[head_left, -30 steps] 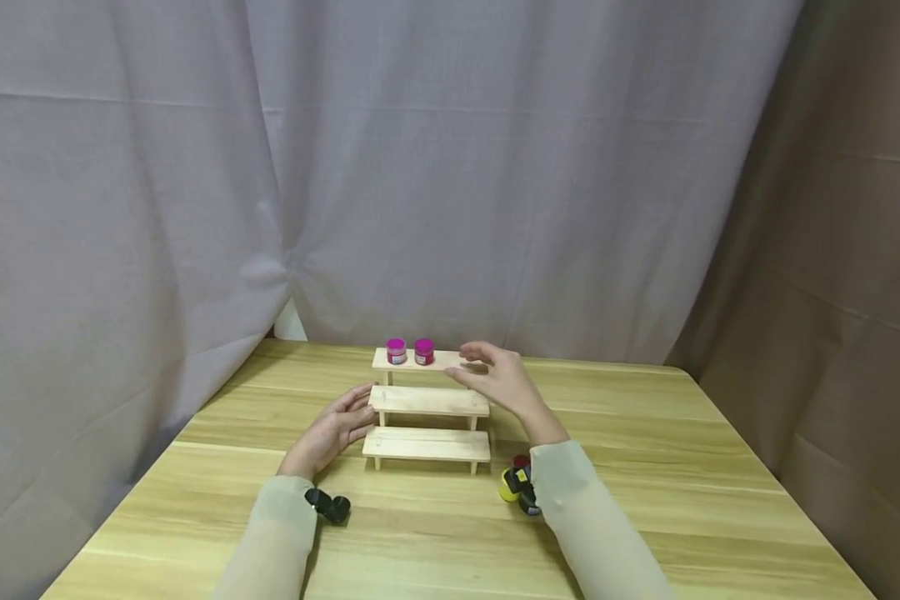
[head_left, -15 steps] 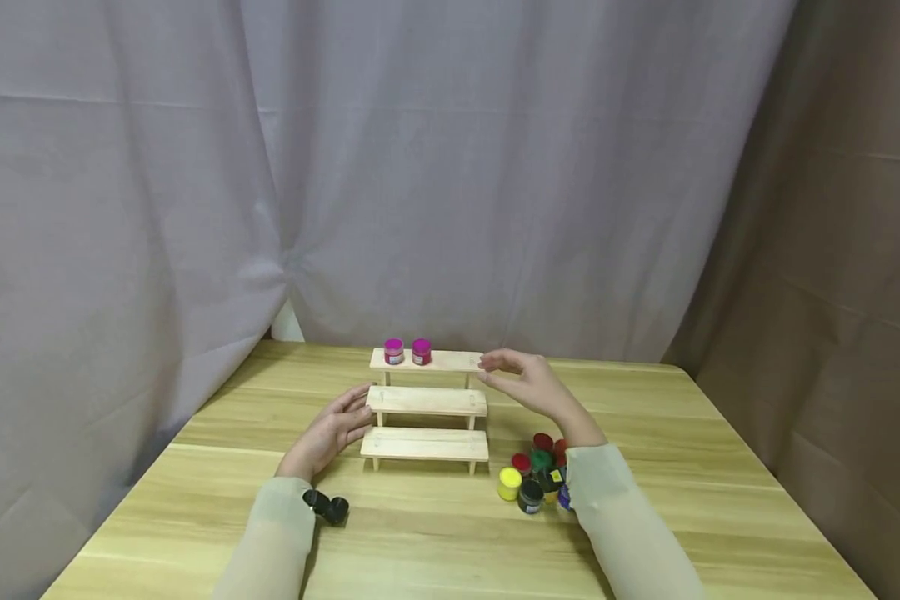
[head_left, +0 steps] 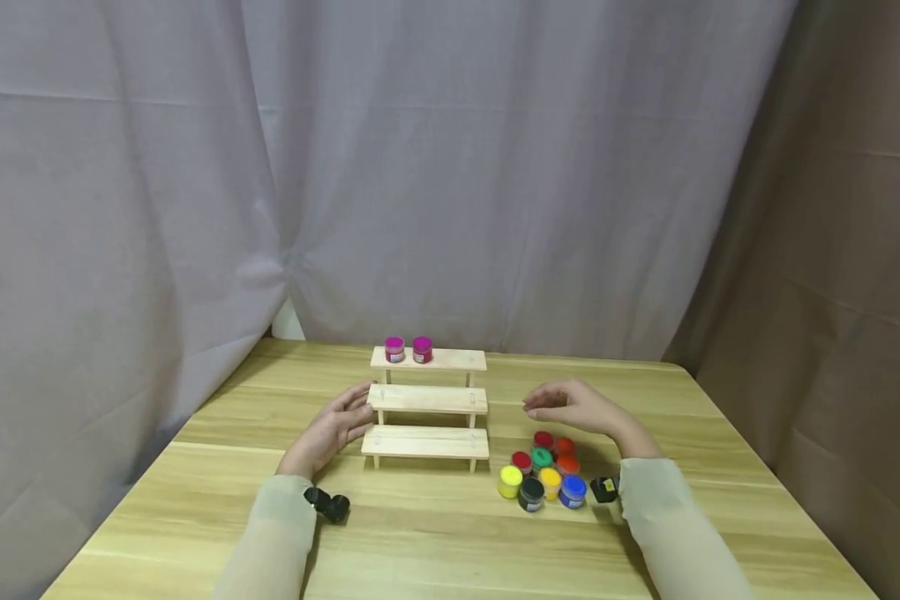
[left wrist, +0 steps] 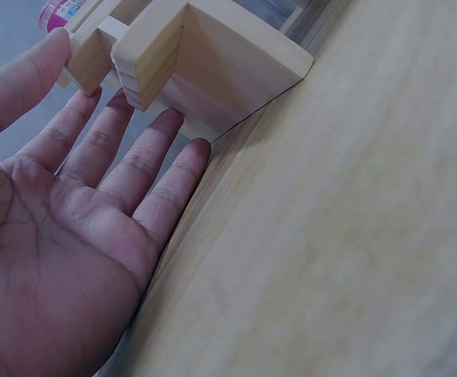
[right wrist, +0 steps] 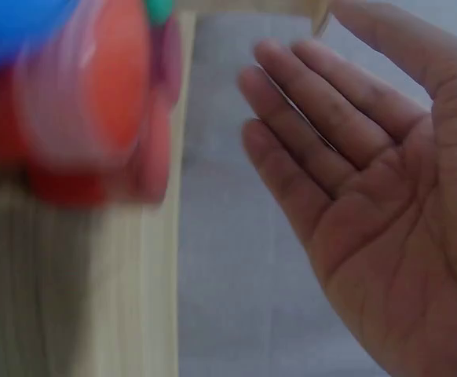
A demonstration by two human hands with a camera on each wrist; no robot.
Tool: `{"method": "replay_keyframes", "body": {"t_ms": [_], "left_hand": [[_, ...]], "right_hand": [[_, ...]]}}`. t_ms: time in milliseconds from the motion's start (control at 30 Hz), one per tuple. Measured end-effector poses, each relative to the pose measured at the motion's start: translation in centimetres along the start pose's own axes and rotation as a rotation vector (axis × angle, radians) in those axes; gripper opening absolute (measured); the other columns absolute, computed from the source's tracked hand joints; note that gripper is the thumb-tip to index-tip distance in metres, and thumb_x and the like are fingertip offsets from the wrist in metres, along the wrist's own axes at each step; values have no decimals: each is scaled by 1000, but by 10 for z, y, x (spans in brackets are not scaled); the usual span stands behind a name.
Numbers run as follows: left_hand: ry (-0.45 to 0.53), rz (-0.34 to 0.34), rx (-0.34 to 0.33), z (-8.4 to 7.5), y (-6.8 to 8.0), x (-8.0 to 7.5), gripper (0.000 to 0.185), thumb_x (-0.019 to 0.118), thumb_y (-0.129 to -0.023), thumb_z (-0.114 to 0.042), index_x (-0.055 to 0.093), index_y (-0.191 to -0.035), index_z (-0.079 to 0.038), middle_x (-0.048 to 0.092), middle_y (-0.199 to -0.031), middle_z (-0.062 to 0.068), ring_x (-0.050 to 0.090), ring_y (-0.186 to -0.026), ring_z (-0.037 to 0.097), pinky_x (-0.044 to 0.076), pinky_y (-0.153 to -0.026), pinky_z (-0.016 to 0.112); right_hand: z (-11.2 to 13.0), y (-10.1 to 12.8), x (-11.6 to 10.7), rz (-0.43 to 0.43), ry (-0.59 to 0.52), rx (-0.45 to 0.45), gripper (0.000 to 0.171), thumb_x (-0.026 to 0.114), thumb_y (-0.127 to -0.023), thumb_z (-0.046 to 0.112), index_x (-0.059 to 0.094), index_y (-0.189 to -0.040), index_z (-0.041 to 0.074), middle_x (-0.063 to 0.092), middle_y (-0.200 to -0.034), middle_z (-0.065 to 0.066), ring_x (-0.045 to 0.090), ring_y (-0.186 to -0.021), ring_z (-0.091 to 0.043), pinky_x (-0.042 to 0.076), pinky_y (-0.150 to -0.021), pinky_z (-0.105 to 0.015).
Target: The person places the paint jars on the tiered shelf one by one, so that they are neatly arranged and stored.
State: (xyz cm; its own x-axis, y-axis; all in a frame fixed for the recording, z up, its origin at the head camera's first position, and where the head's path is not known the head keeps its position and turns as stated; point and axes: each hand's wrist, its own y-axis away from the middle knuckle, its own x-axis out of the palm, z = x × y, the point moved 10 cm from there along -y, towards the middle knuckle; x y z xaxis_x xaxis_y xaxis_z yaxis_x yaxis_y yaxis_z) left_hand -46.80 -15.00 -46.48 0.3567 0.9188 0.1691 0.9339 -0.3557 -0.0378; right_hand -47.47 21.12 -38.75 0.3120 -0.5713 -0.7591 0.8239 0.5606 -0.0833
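Note:
A three-tier wooden display stand (head_left: 427,400) is on the table. Two small paint jars with magenta lids, a left jar (head_left: 394,350) and a right jar (head_left: 422,350), sit on the left half of its top tier. My left hand (head_left: 332,432) is at the stand's left side; in the left wrist view its fingers (left wrist: 118,157) stretch out to the wooden end pieces, holding nothing. My right hand (head_left: 585,408) hovers empty above the far side of a jar cluster, and its palm and loosely extended fingers (right wrist: 315,149) show in the right wrist view.
Grouped right of the stand are several jars: yellow (head_left: 509,482), black (head_left: 531,493), amber (head_left: 550,483), blue (head_left: 573,492), green (head_left: 542,459), plus red and orange ones. A grey curtain (head_left: 457,167) hangs behind the wood-grain table (head_left: 420,542).
My right hand has moved from the top tier's right end toward the right and nearer to me, uncovering the jar cluster. My left hand stays beside the stand.

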Motion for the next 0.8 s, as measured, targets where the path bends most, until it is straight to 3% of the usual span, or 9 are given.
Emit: {"method": "replay_keyframes", "body": {"t_ms": [133,300,433,800], "left_hand": [[4,10,7,1,0,1,65,55,-96,-17,23,-154,-18,27,-158,11,39,-138,27,31,-119,48],[4,11,4,2,0,2,64,54,-96,-17,24,-153,-18,28,-158,10,40,-138,26,32,-118,48],[12,10,12,1,0,2,65,54,-96,-17,23,-154,-18,26,-159,11,38,-139,26,30,-119,48],[-5,-16,10,0,0,1,64,55,-96,-17,27,-153,-20,29,-157,10,41,-136,26,34,-117,46]], "right_hand": [[-21,11,5,91,-14,36,32,67,-90,33,70,-115,12,73,-111,-4,69,-101,-13,57,-86,-24],[-39,17,12,164,-3,93,27,70,-87,33,72,-110,19,74,-108,1,68,-100,-12,57,-91,-33],[-45,16,16,191,-6,115,26,71,-86,32,72,-109,20,74,-108,0,68,-99,-14,56,-92,-39],[-47,14,23,214,-24,137,33,73,-85,32,70,-113,16,72,-110,-3,66,-101,-16,56,-92,-39]]}}
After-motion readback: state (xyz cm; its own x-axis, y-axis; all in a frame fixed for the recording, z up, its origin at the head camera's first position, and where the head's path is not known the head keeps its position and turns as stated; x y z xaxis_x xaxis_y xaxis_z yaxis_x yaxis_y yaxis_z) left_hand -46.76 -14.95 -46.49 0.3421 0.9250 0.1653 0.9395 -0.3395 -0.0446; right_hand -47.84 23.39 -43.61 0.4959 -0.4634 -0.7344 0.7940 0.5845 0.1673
